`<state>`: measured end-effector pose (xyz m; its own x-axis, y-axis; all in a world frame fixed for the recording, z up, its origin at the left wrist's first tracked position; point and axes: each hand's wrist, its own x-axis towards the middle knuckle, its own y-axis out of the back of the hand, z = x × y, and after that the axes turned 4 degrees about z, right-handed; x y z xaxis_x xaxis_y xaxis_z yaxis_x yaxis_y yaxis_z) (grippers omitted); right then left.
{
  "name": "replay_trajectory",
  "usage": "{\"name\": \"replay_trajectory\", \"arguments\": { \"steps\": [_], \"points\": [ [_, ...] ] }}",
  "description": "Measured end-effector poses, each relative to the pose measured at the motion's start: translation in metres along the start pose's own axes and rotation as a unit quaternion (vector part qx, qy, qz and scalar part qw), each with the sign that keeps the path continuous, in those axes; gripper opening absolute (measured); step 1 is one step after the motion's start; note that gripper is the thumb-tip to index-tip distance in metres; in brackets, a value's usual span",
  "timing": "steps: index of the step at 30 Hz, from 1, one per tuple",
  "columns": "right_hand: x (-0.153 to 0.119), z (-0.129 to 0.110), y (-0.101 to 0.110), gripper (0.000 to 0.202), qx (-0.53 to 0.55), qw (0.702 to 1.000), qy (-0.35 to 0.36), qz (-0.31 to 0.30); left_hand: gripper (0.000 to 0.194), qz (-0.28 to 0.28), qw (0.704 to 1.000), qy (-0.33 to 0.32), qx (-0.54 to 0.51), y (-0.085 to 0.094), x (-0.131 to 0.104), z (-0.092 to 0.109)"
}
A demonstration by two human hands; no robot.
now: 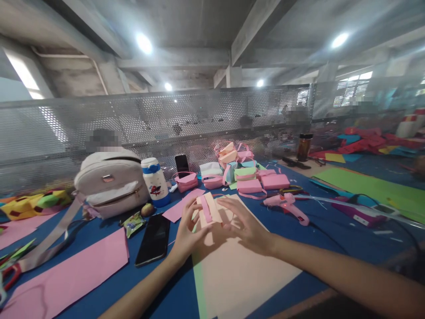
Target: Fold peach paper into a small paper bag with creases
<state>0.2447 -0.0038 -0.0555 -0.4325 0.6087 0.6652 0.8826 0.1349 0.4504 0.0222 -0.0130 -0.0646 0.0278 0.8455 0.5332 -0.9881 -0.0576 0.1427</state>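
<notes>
A small peach paper bag point(211, 212) with a pink strip over its top is between my hands, just above a stack of peach paper sheets point(245, 274). My left hand point(188, 228) curls around its left side, thumb at the front and fingers behind. On the right side, my right hand point(247, 226) bends its fingers and thumb about the bag's edge. A pink glue gun point(287, 206) lies to the right of my right hand. Finished-looking pink paper bags point(249, 186) are grouped behind, one with a green top.
Left of my hands are a black phone point(153, 239), pink paper point(76, 277), a snack packet point(133, 223), a bottle point(155, 181) and a white backpack point(111, 186). Scissors point(11, 277) lie far left. Green sheets point(361, 190) and a dark jar point(303, 148) are at right. A perforated metal screen point(199, 110) borders the back.
</notes>
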Motion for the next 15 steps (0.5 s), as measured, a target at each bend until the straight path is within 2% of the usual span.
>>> {"name": "replay_trajectory", "arguments": {
  "steps": [3, 6, 11, 15],
  "points": [
    [0.001, 0.01, 0.002, 0.075, -0.067, 0.996, 0.052, 0.009, 0.053, -0.005, 0.998, 0.032, -0.045, 0.002, 0.004, -0.001],
    [0.003, 0.017, 0.002, 0.087, -0.129, 0.988, 0.08, 0.015, 0.053, -0.042, 0.992, 0.074, -0.093, 0.004, 0.004, 0.003],
    [0.006, 0.008, 0.004, 0.058, -0.121, 0.979, 0.153, 0.059, 0.058, -0.134, 0.961, 0.149, -0.192, -0.004, -0.005, 0.021],
    [0.008, -0.005, 0.008, 0.042, -0.093, 0.974, 0.192, 0.076, 0.054, -0.144, 0.942, 0.172, -0.249, -0.012, -0.01, 0.029]
  ]
}}
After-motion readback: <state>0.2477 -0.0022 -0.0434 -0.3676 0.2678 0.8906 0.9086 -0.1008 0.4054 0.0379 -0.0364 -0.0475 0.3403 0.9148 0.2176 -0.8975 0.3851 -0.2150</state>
